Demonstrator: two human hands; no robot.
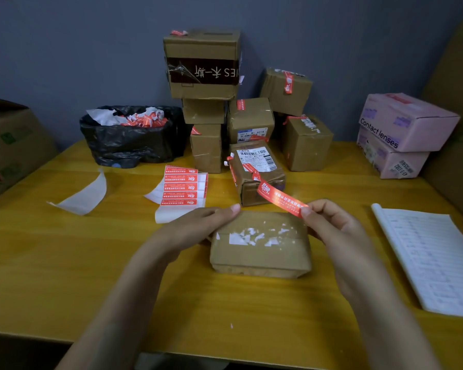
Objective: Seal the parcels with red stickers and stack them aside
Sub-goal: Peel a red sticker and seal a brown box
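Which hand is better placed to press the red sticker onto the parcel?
Probably the right hand: it already pinches the red sticker above the parcel. The left hand rests on the parcel's left edge, steadying it.

Eight brown cardboard parcels [259,243] sit on the counter [64,263], plus two pink contact-lens boxes [408,121]. One sheet of red stickers [181,186], one black rubbish bag [129,140], one lined notebook [433,257], two hands [198,225].
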